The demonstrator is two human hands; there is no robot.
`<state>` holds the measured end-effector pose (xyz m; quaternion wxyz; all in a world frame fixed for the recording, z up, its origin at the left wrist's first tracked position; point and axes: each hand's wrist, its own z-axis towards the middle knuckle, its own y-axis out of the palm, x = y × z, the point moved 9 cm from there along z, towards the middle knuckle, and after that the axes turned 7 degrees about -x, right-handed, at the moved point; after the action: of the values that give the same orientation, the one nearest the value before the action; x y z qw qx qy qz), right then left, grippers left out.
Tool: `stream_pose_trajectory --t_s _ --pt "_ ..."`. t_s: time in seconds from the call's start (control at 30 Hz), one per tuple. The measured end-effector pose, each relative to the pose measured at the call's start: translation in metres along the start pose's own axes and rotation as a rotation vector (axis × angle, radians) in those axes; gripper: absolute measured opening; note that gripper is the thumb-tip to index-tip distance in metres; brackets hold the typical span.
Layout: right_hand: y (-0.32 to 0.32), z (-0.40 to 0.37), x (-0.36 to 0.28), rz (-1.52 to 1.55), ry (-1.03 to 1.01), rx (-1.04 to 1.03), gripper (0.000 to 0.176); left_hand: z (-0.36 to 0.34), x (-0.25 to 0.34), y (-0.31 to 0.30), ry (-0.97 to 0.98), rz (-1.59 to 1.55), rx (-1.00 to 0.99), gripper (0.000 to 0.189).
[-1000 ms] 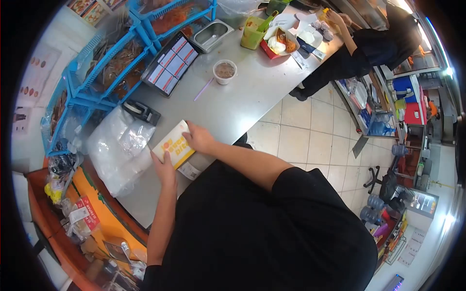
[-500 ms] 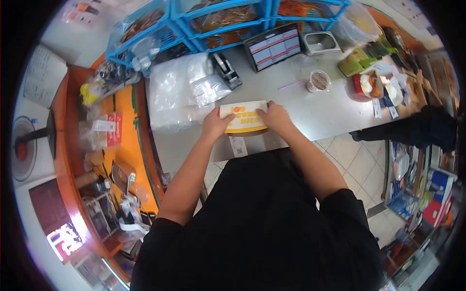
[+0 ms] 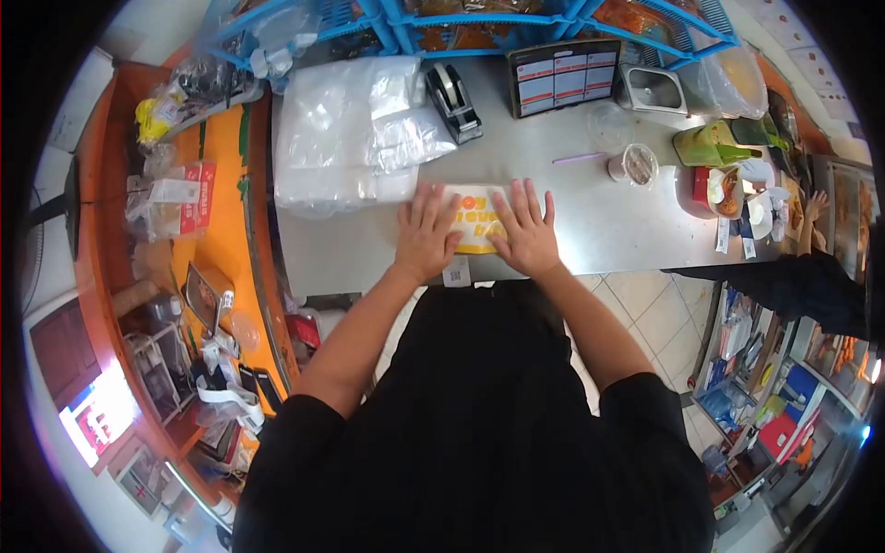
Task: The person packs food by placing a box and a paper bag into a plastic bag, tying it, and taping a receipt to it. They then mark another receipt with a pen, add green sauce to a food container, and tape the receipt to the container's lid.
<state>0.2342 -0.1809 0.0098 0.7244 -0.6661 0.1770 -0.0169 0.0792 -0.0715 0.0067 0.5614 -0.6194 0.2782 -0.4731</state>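
Note:
A white and yellow food carton (image 3: pixel 476 205) with yellow lettering lies on the metal counter close to my body. My left hand (image 3: pixel 428 237) rests flat over its left side, fingers stretched out and apart. Over the right side lies my right hand (image 3: pixel 529 230), its fingers also spread. Both thumbs point inward across the printed face, and neither hand is wrapped round the carton. The hands hide its two ends. A white paper slip (image 3: pixel 456 272) with a printed code sticks out below the near edge.
Clear plastic bags (image 3: pixel 341 138) and a black tape dispenser (image 3: pixel 452 103) lie beyond my left hand. Behind stand a tablet screen (image 3: pixel 564 78) and blue racks (image 3: pixel 479 20). A lidded cup (image 3: pixel 633 166) sits to the right, near a co-worker's hand (image 3: pixel 817 205).
My hands have gone from gripping the carton at its sides to lying flat on it with fingers spread. The surroundings have shifted in view as my head moved.

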Motion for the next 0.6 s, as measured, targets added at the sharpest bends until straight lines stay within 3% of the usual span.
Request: stream_pose_trajectory --t_s 0.07,0.17,0.27,0.6 --pt "0.003 0.001 -0.013 0.039 -0.310 -0.243 0.082 -0.003 -0.001 -0.004 0.110 0.046 -0.027 0.071" --pt "0.001 0.007 -0.015 0.057 -0.355 -0.284 0.088 -0.002 0.006 -0.005 0.234 0.020 -0.164 0.089" --pt "0.007 0.006 -0.017 0.078 -0.396 -0.283 0.089 0.000 0.011 -0.008 0.245 -0.042 -0.261 0.090" --pt "0.021 0.004 -0.020 0.023 -0.411 -0.241 0.091 -0.001 0.016 -0.010 0.322 -0.111 -0.153 0.087"
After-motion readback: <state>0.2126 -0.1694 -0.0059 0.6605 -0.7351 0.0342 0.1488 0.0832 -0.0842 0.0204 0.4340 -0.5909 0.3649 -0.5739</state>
